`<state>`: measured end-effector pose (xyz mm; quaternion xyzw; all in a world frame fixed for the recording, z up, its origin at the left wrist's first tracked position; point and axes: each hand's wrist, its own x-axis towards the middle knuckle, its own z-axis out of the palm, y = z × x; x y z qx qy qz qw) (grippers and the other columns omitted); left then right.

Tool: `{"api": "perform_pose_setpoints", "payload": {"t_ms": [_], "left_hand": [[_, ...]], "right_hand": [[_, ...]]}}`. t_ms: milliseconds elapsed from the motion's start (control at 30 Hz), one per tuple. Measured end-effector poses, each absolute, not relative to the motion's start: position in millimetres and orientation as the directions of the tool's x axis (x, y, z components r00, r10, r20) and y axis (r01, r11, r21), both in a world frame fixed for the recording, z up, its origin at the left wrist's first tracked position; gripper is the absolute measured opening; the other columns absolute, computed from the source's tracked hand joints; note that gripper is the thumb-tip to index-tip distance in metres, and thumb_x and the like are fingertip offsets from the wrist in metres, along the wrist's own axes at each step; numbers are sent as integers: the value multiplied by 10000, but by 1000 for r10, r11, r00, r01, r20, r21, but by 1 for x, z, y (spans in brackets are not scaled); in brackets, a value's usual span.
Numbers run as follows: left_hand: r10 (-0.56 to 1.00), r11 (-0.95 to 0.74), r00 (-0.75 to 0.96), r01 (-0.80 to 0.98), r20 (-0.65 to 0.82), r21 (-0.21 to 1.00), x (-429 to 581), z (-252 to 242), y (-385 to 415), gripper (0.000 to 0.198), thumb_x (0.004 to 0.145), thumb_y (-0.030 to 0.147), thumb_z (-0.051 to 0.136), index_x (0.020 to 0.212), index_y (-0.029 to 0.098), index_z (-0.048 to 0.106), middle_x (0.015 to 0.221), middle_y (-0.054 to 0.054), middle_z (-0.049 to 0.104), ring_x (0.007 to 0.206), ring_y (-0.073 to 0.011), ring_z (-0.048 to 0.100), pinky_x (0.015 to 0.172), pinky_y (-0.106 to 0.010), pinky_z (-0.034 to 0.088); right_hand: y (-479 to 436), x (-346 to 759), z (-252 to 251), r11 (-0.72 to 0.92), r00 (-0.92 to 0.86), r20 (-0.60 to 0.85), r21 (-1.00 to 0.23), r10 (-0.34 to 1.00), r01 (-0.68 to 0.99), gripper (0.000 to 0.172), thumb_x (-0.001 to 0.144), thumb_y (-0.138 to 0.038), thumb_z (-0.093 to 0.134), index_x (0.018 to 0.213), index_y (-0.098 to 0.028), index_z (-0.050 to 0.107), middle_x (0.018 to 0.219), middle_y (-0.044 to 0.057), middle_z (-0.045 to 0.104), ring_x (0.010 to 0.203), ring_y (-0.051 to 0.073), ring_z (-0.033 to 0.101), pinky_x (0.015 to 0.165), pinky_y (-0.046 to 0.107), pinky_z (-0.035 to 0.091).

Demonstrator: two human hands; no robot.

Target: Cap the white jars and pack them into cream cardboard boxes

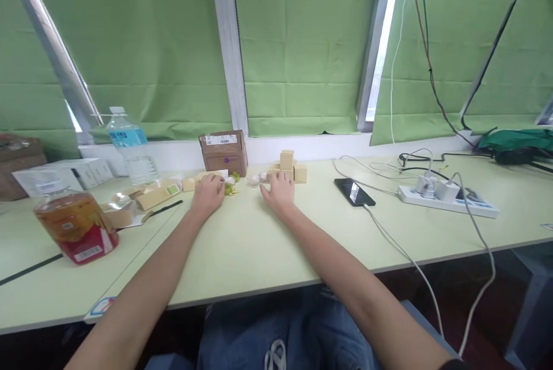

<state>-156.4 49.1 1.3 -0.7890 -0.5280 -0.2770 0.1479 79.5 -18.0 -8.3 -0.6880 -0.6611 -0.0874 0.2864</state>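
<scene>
My left hand (208, 193) rests on the table, fingers forward and slightly bent, with nothing seen in its grasp. Just to its right lie small green and white pieces (230, 183), too small to name. My right hand (280, 192) lies palm down with its thumb spread out to the left. Directly beyond it stands a small stack of tan cardboard boxes (287, 159), partly hidden by the fingers. Small clear, pinkish wrapped items (258, 178) lie between the hands, beside my right hand.
Behind the hands stands a brown carton (223, 154). Leftward are opened tan boxes (158, 195), a water bottle (133, 148) and a large bottle of amber drink (78, 223). A phone (355, 192) and a white power strip (447, 203) with trailing cables lie right.
</scene>
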Motion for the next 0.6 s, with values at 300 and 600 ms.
{"api": "perform_pose_setpoints", "payload": {"t_ms": [300,600], "left_hand": [[538,-680,682,698,495,-224,-87,-9,39,371,961,201,416,1281,165,602,1316,-187,609,1210,-328,557,1004,-478,448],[698,-537,557,823,450,-186,-68,-10,71,556,1023,317,378,1525,76,370,1607,-262,379,1409,-386,419,1037,-503,423]], "right_hand": [[-4,95,-15,-3,188,285,-542,940,840,444,972,-525,619,1208,-150,640,1248,168,674,1141,265,625,931,339,480],[-13,89,-25,217,-15,378,-498,926,839,425,961,-379,665,1320,-153,649,1332,123,634,1180,213,631,981,275,450]]}}
